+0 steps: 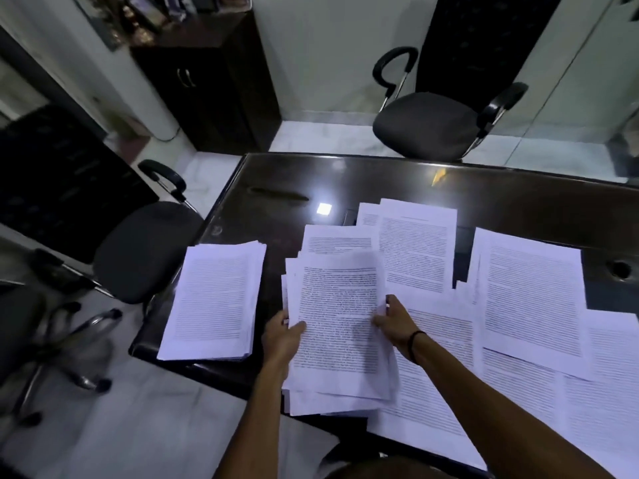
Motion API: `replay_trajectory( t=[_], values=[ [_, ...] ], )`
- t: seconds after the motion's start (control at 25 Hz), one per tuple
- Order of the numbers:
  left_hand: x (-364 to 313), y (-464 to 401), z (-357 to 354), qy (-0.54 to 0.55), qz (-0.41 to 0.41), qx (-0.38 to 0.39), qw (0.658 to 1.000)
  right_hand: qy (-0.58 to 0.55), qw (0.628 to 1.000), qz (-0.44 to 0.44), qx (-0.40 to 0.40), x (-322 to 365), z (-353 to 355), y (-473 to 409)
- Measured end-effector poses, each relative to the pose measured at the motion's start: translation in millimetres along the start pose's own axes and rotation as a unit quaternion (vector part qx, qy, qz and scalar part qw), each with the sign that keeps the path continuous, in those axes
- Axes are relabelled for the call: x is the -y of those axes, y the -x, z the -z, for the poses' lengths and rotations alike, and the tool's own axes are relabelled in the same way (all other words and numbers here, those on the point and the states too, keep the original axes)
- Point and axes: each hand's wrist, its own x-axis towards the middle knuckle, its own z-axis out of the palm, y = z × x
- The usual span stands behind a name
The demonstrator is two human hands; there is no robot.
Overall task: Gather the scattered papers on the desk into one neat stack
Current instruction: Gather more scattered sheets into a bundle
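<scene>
A loose bundle of printed papers (337, 326) lies in front of me on the dark desk (276, 216), its sheets fanned and uneven. My left hand (281, 340) grips the bundle's left edge with the thumb on top. My right hand (394, 323) holds its right edge, fingers on the top sheet. A tidy stack of papers (214, 299) rests at the desk's left corner, apart from both hands. More scattered sheets (529, 299) spread over the right half of the desk, and others (416, 247) lie behind the bundle.
A pen (278, 194) lies on the far left part of the desk. A cable hole (620, 269) sits near the right edge. One black office chair (138, 250) stands left of the desk, another chair (428, 122) behind it. A dark cabinet (207, 84) fills the back corner.
</scene>
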Motion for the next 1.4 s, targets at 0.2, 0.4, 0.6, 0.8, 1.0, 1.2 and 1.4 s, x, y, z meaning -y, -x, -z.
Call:
replay_trajectory(
  t=[0.2, 0.4, 0.6, 0.8, 1.0, 1.2, 1.4],
  values=[
    [22, -24, 11, -0.118, 0.016, -0.024, 0.993, 0.089, 0.995, 0.000, -0.047, -1, -23, -2],
    [-4, -20, -24, -0.237, -0.061, -0.098, 0.965, 0.086, 0.988, -0.008, -0.125, -16, 19, 10],
    [-68, 5, -136, -0.250, -0.167, 0.046, 0.953, 0.034, 0.965, -0.053, -0.256, -48, 110, 34],
    [-84, 43, -253, -0.293, -0.239, 0.244, 0.893, 0.049, 0.925, -0.116, -0.359, -93, 205, 47],
    [-100, 55, -330, -0.349, -0.238, 0.283, 0.861, 0.066, 0.909, -0.138, -0.388, -111, 290, 22],
    [-126, 20, -372, -0.333, -0.156, 0.184, 0.911, 0.069, 0.921, -0.170, -0.343, -100, 341, -25],
    [-123, 15, -390, -0.335, -0.153, 0.170, 0.914, 0.032, 0.951, -0.178, -0.250, -98, 355, -58]
  ],
)
